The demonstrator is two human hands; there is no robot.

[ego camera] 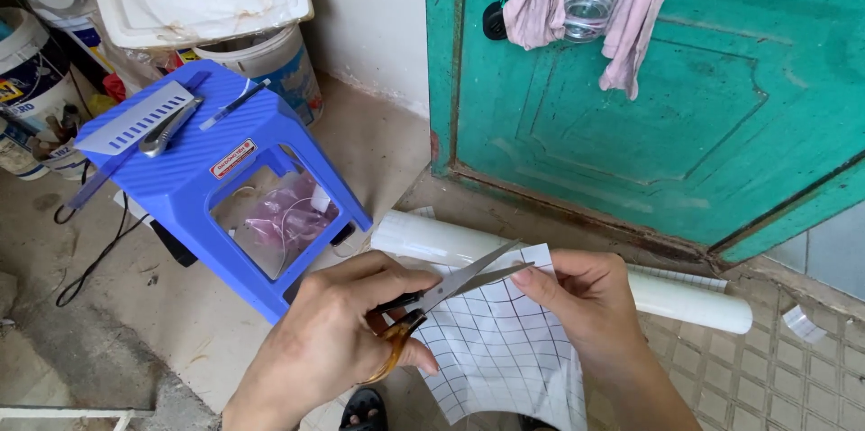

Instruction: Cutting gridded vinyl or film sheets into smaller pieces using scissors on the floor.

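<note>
Tiled floor by a green door (649, 116), blue plastic stool (216, 170) on the left. Left hand (338, 341) grip closed through orange-handled scissors (450, 291), blades open on the sheet edge. Right hand (586, 305) pinches the gridded backing sheet (505, 350), held above its white roll (685, 300).

Left hand (338, 341) low centre, fingers curled tight through handles, knuckles up. Right hand (586, 300) beside it, thumb and fingertips pinched together, wrist angled down right. Hands near, not touching.
</note>
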